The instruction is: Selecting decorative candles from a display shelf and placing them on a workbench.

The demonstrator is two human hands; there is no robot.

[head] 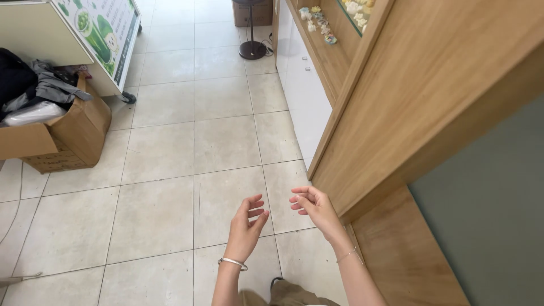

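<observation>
My left hand [246,222] hangs over the tiled floor [164,164] with fingers loosely curled and apart, holding nothing; a silver bangle [233,263] circles its wrist. My right hand [313,207] is just to the right of it, palm turned up, fingers spread and empty, with a thin bracelet [347,255] on the wrist. The right hand is close to the lower edge of a wooden cabinet panel [419,102]. The two hands are a little apart and do not touch.
A cardboard box [68,139] stuffed with dark clothes and bags stands at the left. Behind it is a wheeled stand with a green poster [99,28]. White cabinet fronts [303,96] and shelves with small figurines [317,22] run along the right. A round pole base [252,50] sits far back.
</observation>
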